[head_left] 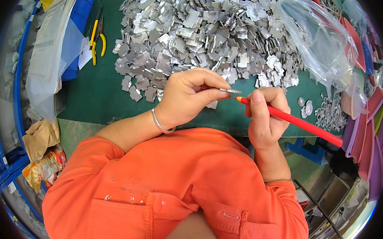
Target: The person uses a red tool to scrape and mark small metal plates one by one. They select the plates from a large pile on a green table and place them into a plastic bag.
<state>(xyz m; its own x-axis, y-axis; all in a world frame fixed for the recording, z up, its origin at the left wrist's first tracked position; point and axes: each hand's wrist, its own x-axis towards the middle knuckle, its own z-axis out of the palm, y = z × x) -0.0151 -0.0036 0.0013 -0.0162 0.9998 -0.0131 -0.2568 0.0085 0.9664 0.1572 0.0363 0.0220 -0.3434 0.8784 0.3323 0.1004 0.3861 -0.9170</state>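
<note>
Pinched between the thumb and fingers of my left hand [193, 93] is a small flat grey metal piece [231, 91], seen nearly edge-on. My right hand [267, 115] grips a red pencil [305, 124] like a pen, its tip pointing left, close beside the metal piece. Whether the tip touches the piece I cannot tell. Just beyond both hands spreads a large heap of flat silvery metal pieces [205, 32] on the green table [92, 91]. One loose piece lies partly hidden below my left fingers.
Yellow-handled pliers [99, 39] lie at the left, by a blue bin [75, 42] with papers. To the right are a clear plastic bag [319, 39], several round metal discs [306, 107] and a pile of small metal rings [331, 112]. Red and purple strips [370, 130] hang at the right edge.
</note>
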